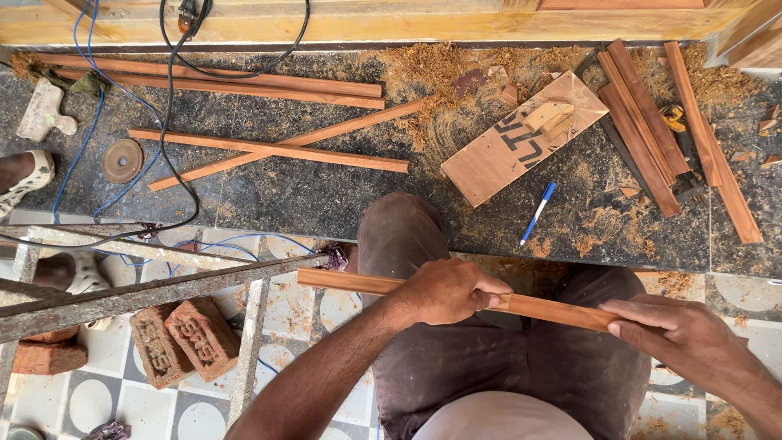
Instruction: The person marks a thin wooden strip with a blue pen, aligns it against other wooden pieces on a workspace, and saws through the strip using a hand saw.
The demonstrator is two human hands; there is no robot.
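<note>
A long thin wooden strip (358, 283) lies across my lap, running from centre left to lower right. My left hand (446, 291) is wrapped around its middle. My right hand (680, 334) grips its right end, fingers folded over the wood. Both hands sit above my brown trousers (489, 358). The strip's left end sticks out free over the tiled floor.
Several wooden strips (269, 151) lie on the dark stone step, more (652, 122) at right. A plywood board (525, 138) with offcuts, a blue pen (538, 213), sawdust, cables (167, 122), a metal frame (147, 293), bricks (183, 338) and another person's sandalled feet (24, 175) at left.
</note>
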